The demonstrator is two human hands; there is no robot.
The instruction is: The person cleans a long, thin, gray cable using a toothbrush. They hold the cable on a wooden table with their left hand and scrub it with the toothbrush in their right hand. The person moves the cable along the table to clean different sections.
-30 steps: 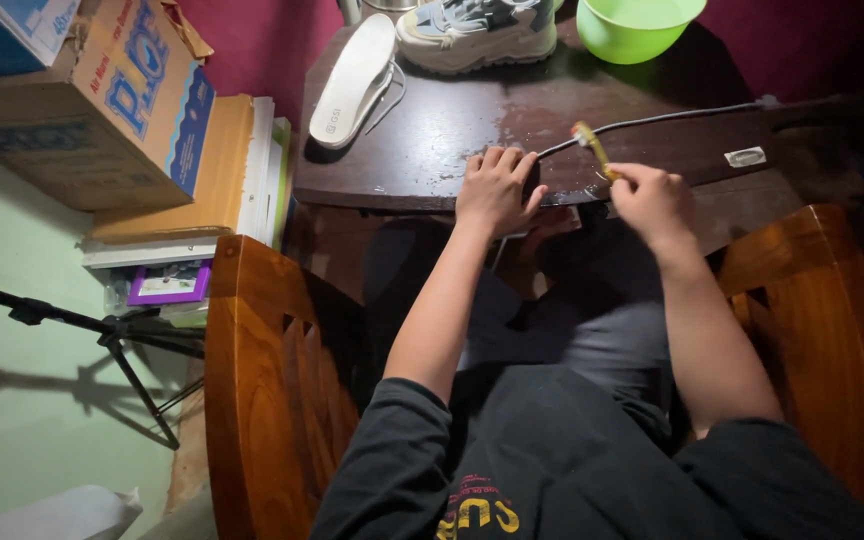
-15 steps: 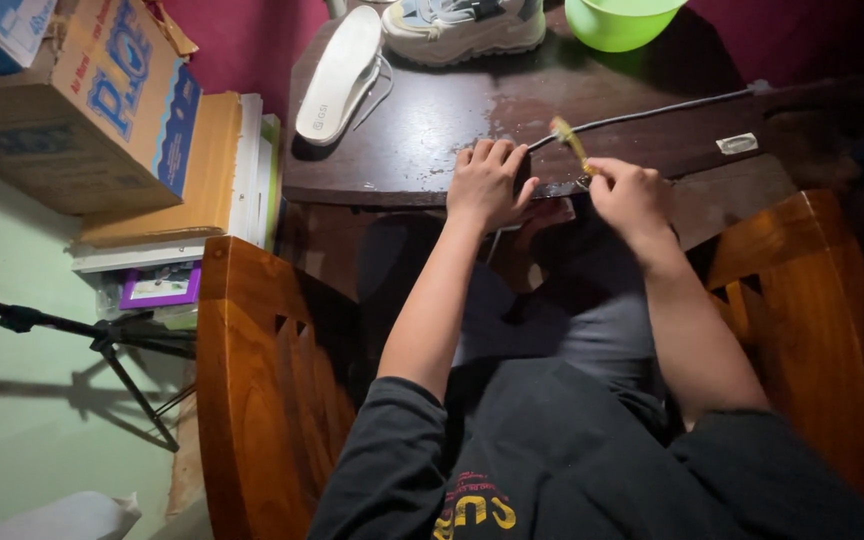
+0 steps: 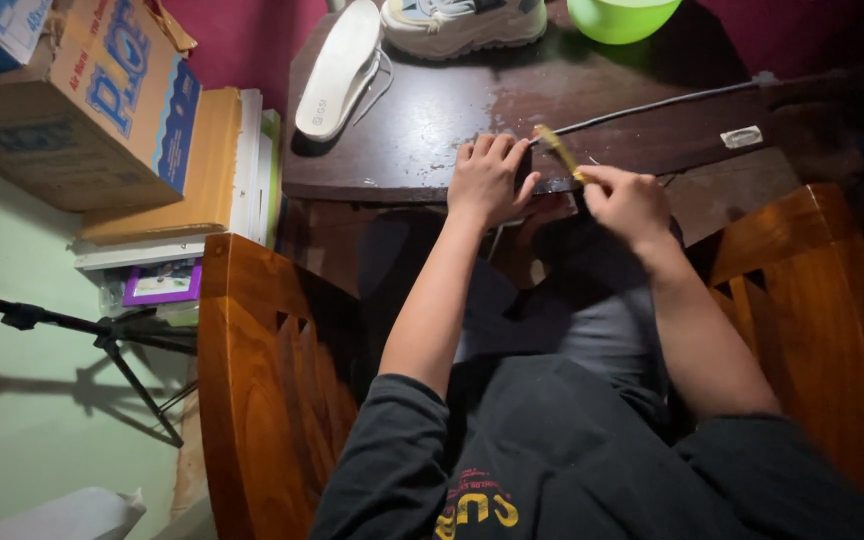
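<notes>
At the near table edge (image 3: 402, 170) a small yellowish brush (image 3: 558, 152) is pinched in the right hand (image 3: 627, 205) while the left hand (image 3: 487, 180) is pressed flat, the insole (image 3: 340, 68) and sneaker (image 3: 462, 22) left untouched at the far side.

This looks like a lived-in room at home. A dark wooden table (image 3: 422, 130) stands between carved wooden chairs (image 3: 272, 400), with a cardboard box (image 3: 72, 100) on stacked books (image 3: 202, 170) beside it. A sneaker (image 3: 462, 25), a loose insole (image 3: 337, 70) and a green bowl (image 3: 620, 18) lie on the table.
</notes>
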